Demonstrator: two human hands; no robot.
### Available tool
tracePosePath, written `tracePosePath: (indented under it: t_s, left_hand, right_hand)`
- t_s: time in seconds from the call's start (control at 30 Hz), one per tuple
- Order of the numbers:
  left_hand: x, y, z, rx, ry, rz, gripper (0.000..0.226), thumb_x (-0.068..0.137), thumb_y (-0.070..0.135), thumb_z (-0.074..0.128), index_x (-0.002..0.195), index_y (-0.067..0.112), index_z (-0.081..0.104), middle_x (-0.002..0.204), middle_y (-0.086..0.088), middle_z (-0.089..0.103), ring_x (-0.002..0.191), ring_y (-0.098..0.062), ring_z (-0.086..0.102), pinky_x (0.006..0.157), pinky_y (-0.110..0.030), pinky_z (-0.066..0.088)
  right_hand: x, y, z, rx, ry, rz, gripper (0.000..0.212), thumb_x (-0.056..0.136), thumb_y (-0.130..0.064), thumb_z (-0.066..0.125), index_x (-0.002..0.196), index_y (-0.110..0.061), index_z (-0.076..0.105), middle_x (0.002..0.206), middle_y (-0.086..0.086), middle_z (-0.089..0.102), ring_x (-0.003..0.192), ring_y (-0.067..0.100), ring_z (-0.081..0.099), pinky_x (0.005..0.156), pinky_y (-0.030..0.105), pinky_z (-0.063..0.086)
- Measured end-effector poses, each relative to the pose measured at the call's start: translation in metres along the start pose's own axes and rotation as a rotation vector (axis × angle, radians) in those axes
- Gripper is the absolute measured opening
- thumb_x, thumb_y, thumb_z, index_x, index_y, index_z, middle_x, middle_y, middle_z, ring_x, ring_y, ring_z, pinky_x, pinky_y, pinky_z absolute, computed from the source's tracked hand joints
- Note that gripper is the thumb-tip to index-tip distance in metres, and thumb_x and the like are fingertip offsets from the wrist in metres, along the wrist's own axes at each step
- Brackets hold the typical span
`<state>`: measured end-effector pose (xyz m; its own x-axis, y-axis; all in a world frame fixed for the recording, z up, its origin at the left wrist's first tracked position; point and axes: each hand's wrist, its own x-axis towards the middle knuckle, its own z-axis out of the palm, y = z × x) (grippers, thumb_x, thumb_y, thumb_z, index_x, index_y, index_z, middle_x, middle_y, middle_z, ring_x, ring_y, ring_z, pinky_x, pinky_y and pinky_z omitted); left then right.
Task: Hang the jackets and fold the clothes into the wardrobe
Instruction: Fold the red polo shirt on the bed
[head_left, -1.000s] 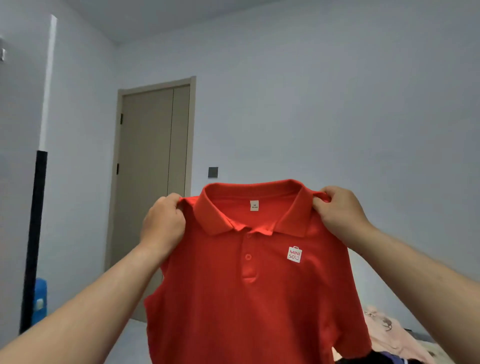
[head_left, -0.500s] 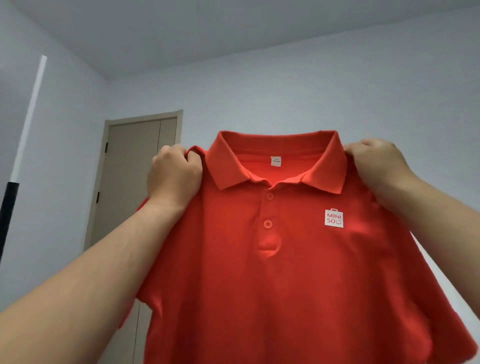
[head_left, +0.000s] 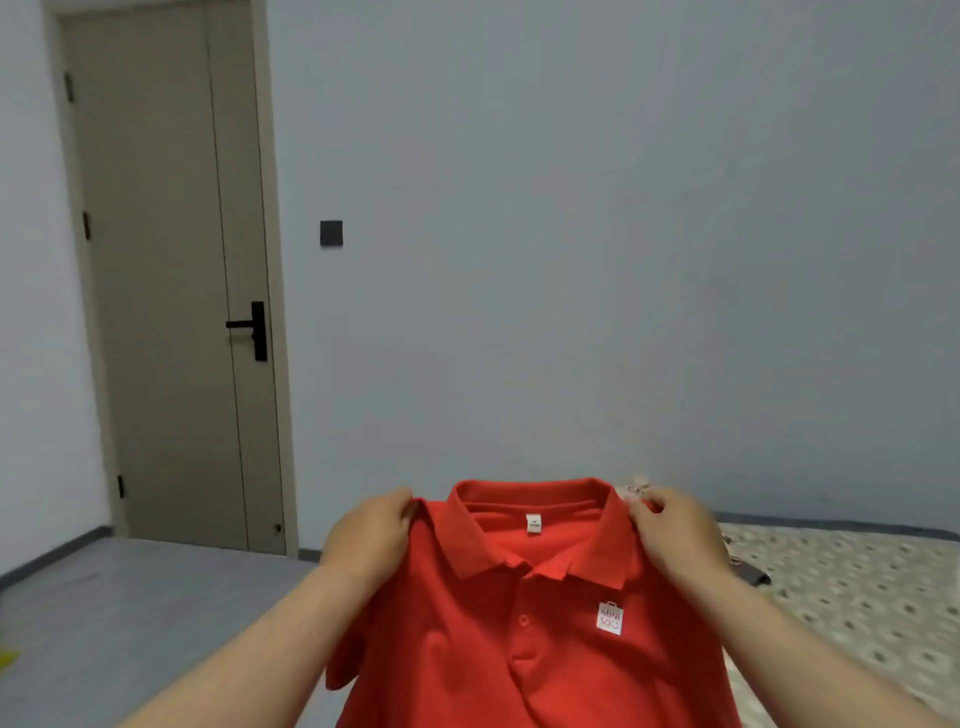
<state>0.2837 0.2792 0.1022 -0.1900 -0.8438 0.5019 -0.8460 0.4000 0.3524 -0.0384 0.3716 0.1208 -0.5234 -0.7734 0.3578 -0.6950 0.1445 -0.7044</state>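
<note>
Lowered since half a second back: red polo shirt (head_left: 493, 623), down from upper view to 6 o'clock, front facing the camera, collar on top. Pinched at both shoulder seams: left hand (head_left: 369, 535) at 7 o'clock, right hand (head_left: 675, 530) at 5 o'clock, fingers of each curled into the fabric. Held in the air between the two grips. Can't tell whether touching anything below, with the hem cut off by the frame edge.

Risks:
- Could slip from one pinch, both being thin grabs right at the seam. Would then swing sideways and drop to the floor (head_left: 130, 597) at 8 o'clock.
- Could land crooked on the bed (head_left: 857, 587) at 4 o'clock if lowered unevenly. Would crease the collar and trap the sleeve bunched at 7 o'clock.
- Could snag the small white tag (head_left: 636, 488) by the right fingertips. Possibly a hang tag, too blurred to say.

Counts, near to far:
- 2 hands, 1 shirt
- 1 button (head_left: 523, 620) clearly showing, 1 chest logo (head_left: 609, 618), 1 neck label (head_left: 533, 523)
- 1 bed, with 1 dark item (head_left: 756, 577) lying on it at 3 o'clock
- 1 door (head_left: 161, 286) at 10 o'clock, closed, with 1 black handle (head_left: 252, 327)
- 1 wall switch (head_left: 331, 233) just beside the door frame

No wardrobe in view.
</note>
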Motion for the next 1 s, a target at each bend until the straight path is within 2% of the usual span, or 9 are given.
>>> tracePosePath:
  t_s: [0.07, 0.1, 0.2, 0.27, 0.43, 0.63, 0.8, 0.93, 1.0]
  left_hand:
    - [-0.02, -0.021, 0.046, 0.009, -0.113, -0.021, 0.027, 0.102, 0.04, 0.035, 0.082, 0.024, 0.042, 0.102, -0.007, 0.068, 0.096, -0.03, 0.062, 0.067, -0.034, 0.039]
    - [-0.028, -0.031, 0.066, -0.001, -0.163, -0.047, 0.029, 0.101, 0.044, 0.033, 0.083, 0.024, 0.043, 0.1, -0.005, 0.069, 0.094, -0.029, 0.062, 0.069, -0.034, 0.043]
    - [-0.043, -0.058, 0.122, 0.011, -0.275, -0.086, 0.038, 0.095, 0.056, 0.022, 0.099, 0.028, 0.047, 0.1, -0.002, 0.069, 0.091, -0.026, 0.064, 0.078, -0.039, 0.051]
    - [-0.046, -0.07, 0.149, 0.057, -0.277, -0.087, 0.04, 0.097, 0.054, 0.022, 0.104, 0.027, 0.049, 0.105, 0.001, 0.067, 0.095, -0.025, 0.063, 0.078, -0.037, 0.051]
    - [-0.033, -0.105, 0.212, 0.132, -0.285, -0.112, 0.031, 0.101, 0.047, 0.024, 0.095, 0.025, 0.046, 0.101, 0.004, 0.064, 0.092, -0.022, 0.062, 0.069, -0.035, 0.045]
    - [0.013, -0.156, 0.288, 0.273, -0.403, -0.069, 0.028, 0.103, 0.041, 0.026, 0.1, 0.026, 0.049, 0.102, 0.003, 0.062, 0.091, -0.022, 0.061, 0.066, -0.034, 0.039]
    - [0.064, -0.19, 0.338, 0.398, -0.399, 0.028, 0.024, 0.103, 0.036, 0.029, 0.105, 0.025, 0.051, 0.102, -0.004, 0.06, 0.091, -0.028, 0.059, 0.063, -0.036, 0.038]
    - [0.071, -0.201, 0.381, 0.412, -0.441, 0.008, 0.029, 0.103, 0.036, 0.028, 0.107, 0.02, 0.053, 0.104, -0.006, 0.06, 0.094, -0.03, 0.058, 0.063, -0.035, 0.033]
    - [0.066, -0.203, 0.391, 0.386, -0.392, -0.01, 0.033, 0.104, 0.039, 0.032, 0.104, 0.015, 0.054, 0.101, -0.007, 0.06, 0.091, -0.031, 0.058, 0.062, -0.037, 0.034]
  right_hand:
    - [-0.018, 0.043, 0.036, -0.03, -0.06, 0.086, 0.035, 0.094, -0.039, 0.058, 0.064, -0.02, 0.063, 0.068, -0.01, 0.061, 0.073, 0.02, 0.059, 0.062, 0.034, 0.042]
    - [-0.026, 0.063, 0.053, -0.039, -0.077, 0.12, 0.035, 0.094, -0.04, 0.058, 0.065, -0.022, 0.064, 0.068, -0.01, 0.062, 0.071, 0.017, 0.059, 0.063, 0.034, 0.045]
    - [-0.042, 0.105, 0.094, -0.078, -0.126, 0.214, 0.034, 0.096, -0.043, 0.054, 0.07, -0.024, 0.065, 0.071, -0.009, 0.065, 0.071, 0.012, 0.059, 0.065, 0.034, 0.048]
    - [-0.042, 0.121, 0.117, -0.108, -0.147, 0.228, 0.032, 0.097, -0.044, 0.051, 0.073, -0.027, 0.066, 0.075, -0.012, 0.064, 0.073, 0.01, 0.058, 0.064, 0.032, 0.047]
    - [-0.012, 0.149, 0.179, -0.183, -0.175, 0.227, 0.033, 0.098, -0.044, 0.05, 0.074, -0.028, 0.065, 0.074, -0.014, 0.061, 0.069, 0.001, 0.052, 0.057, 0.027, 0.038]
    - [0.046, 0.188, 0.265, -0.279, -0.211, 0.196, 0.034, 0.099, -0.041, 0.048, 0.073, -0.026, 0.064, 0.075, -0.012, 0.061, 0.069, 0.008, 0.054, 0.061, 0.031, 0.043]
    - [0.086, 0.217, 0.333, -0.377, -0.184, 0.188, 0.037, 0.099, -0.045, 0.042, 0.077, -0.026, 0.064, 0.082, -0.006, 0.06, 0.073, 0.018, 0.053, 0.065, 0.033, 0.043]
    - [0.085, 0.237, 0.368, -0.468, -0.193, 0.203, 0.041, 0.1, -0.048, 0.034, 0.074, -0.025, 0.056, 0.079, -0.005, 0.054, 0.075, 0.02, 0.054, 0.066, 0.036, 0.045]
    - [0.085, 0.24, 0.372, -0.5, -0.188, 0.192, 0.041, 0.1, -0.047, 0.032, 0.073, -0.023, 0.051, 0.076, -0.005, 0.053, 0.074, 0.021, 0.052, 0.065, 0.036, 0.044]
